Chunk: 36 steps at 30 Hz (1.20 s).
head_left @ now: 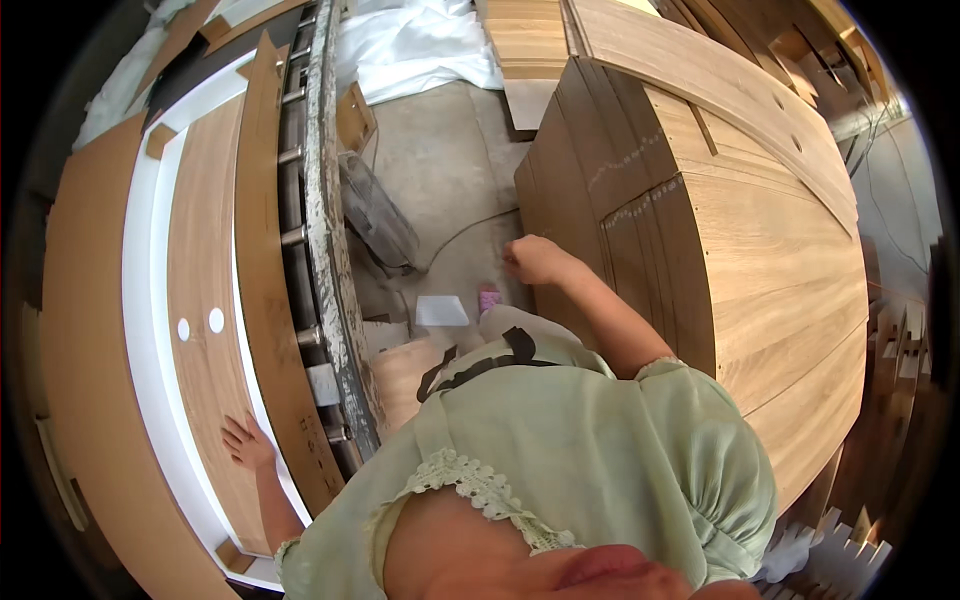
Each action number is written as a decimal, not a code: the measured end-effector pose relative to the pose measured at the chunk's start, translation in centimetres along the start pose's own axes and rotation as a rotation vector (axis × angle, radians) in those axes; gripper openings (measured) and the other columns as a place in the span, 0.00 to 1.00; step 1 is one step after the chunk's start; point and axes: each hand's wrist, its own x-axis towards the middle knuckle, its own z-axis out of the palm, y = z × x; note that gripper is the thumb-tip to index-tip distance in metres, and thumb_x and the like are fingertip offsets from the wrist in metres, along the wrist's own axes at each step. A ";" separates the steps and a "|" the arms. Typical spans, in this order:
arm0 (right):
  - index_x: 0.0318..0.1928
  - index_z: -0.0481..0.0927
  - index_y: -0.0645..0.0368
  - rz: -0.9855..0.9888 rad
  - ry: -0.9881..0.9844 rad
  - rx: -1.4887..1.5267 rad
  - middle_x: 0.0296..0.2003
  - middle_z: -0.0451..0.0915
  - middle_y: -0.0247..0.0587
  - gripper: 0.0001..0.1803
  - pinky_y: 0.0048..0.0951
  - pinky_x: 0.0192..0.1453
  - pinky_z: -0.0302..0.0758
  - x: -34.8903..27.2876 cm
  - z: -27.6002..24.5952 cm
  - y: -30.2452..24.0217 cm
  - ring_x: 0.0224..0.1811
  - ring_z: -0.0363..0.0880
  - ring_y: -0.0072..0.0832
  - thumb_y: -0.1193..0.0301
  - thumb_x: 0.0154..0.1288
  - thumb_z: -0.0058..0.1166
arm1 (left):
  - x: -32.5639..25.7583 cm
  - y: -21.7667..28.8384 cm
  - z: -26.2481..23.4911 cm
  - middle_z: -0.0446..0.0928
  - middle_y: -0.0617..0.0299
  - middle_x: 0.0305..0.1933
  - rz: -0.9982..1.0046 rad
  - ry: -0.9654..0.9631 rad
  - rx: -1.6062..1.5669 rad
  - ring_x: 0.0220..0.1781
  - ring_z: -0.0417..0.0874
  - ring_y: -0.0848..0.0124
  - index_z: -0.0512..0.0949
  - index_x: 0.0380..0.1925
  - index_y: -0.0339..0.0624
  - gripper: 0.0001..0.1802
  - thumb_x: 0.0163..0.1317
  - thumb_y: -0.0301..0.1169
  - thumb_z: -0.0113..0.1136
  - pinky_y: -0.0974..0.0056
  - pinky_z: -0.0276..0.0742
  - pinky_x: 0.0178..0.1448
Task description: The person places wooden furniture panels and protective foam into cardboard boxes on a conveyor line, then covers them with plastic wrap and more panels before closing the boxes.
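My left hand [247, 442] lies with its fingers spread on a long wood-grain panel [205, 250]. The panel sits in an open cardboard carton [280, 390] with white strips [140, 290] along its sides. Two white round spots [216, 320] show on the panel's face. My right hand [537, 260] is curled closed, back upward, in front of a tall stack of wood-grain boards [780, 270]. Its inner side is hidden, so I cannot make out whether anything is in it.
A roller conveyor with a worn metal rail [330, 220] runs along the carton's right side. On the concrete floor [440, 160] are a grey, dusty object [378, 215], a cable and a white sheet [441, 311]. White plastic wrapping [420, 50] and more boards [528, 40] lie farther off.
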 end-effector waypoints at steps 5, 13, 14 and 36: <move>0.33 0.79 0.60 -0.082 -0.025 -0.005 0.32 0.79 0.50 0.12 0.43 0.43 0.73 4.6 -3.6 0.7 0.39 0.77 0.46 0.64 0.55 0.51 | 5.6 0.7 -5.9 0.54 0.50 0.67 0.064 -0.622 -0.263 0.69 0.54 0.62 0.55 0.64 0.41 0.37 0.63 0.55 0.40 0.58 0.52 0.68; 0.37 0.78 0.59 -0.226 0.206 0.026 0.29 0.78 0.51 0.11 0.41 0.39 0.72 11.8 -14.7 0.8 0.35 0.76 0.48 0.67 0.58 0.49 | 0.3 26.9 -15.4 0.61 0.46 0.64 0.409 -0.061 -0.505 0.61 0.67 0.55 0.56 0.63 0.36 0.38 0.61 0.50 0.50 0.59 0.64 0.60; 0.37 0.77 0.60 -0.249 0.228 0.034 0.29 0.78 0.52 0.11 0.42 0.39 0.72 12.2 -15.5 0.3 0.34 0.76 0.49 0.67 0.59 0.49 | 0.4 27.5 -13.8 0.62 0.44 0.63 0.504 0.131 -0.269 0.56 0.73 0.52 0.56 0.63 0.37 0.37 0.60 0.49 0.51 0.57 0.71 0.54; 0.39 0.77 0.61 -0.124 0.272 0.195 0.32 0.79 0.49 0.10 0.35 0.39 0.74 0.3 -3.0 -1.5 0.35 0.79 0.42 0.69 0.59 0.53 | 3.1 30.5 -13.2 0.78 0.46 0.29 0.347 0.331 -0.086 0.33 0.81 0.52 0.68 0.39 0.44 0.12 0.58 0.37 0.47 0.49 0.76 0.34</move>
